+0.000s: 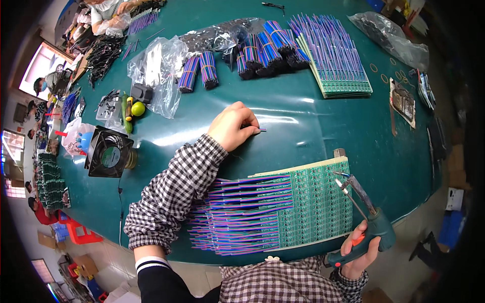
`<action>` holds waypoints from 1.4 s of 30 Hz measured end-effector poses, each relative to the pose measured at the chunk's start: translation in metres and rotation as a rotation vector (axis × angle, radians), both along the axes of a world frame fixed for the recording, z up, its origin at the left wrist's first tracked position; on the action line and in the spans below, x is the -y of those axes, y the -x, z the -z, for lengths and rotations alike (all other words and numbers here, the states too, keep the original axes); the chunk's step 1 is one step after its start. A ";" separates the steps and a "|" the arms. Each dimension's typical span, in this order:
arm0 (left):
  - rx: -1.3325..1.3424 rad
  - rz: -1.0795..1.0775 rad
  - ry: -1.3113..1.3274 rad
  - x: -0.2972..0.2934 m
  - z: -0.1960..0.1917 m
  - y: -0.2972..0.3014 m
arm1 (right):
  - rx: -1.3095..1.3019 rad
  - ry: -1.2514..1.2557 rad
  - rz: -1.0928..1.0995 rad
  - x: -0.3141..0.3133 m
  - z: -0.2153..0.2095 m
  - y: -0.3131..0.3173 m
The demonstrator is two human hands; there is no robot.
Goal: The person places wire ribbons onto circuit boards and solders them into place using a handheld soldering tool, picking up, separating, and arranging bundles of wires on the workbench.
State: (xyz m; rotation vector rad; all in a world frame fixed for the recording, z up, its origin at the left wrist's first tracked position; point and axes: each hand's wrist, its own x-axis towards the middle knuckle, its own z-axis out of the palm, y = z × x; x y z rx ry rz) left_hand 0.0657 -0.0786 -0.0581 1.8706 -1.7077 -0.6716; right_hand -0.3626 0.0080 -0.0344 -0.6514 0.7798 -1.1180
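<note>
My left hand (pixel 234 126) is out over the table beyond the circuit board panel. Its thumb and fingers pinch a short multicoloured wire (pixel 262 130), of which only the end shows. In my right hand (pixel 361 255) is a green soldering gun (pixel 380 233) with a feed tube beside its tip. That tip points up and left, over the right part of the green circuit board panel (pixel 318 207). Rows of blue, red and purple wires (pixel 235 214) spread leftward from the panel's left part, some under my left sleeve.
A stack of wired boards (pixel 341 60) lies at the back right. Bundled wires (pixel 207 70) and plastic bags (pixel 159 70) are at the back. A black fan (pixel 108 152) stands left. Another person (pixel 108 15) sits at the far left edge.
</note>
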 end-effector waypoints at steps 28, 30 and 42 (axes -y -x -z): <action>-0.270 0.193 0.210 -0.118 -0.081 0.098 | -0.198 0.116 -0.121 -0.023 -0.014 0.015; -0.299 0.177 0.164 -0.118 -0.067 0.106 | -0.201 0.154 -0.154 -0.026 -0.009 0.021; 0.402 0.407 0.438 -0.126 -0.041 0.129 | -0.344 -0.020 -0.126 -0.048 -0.030 0.021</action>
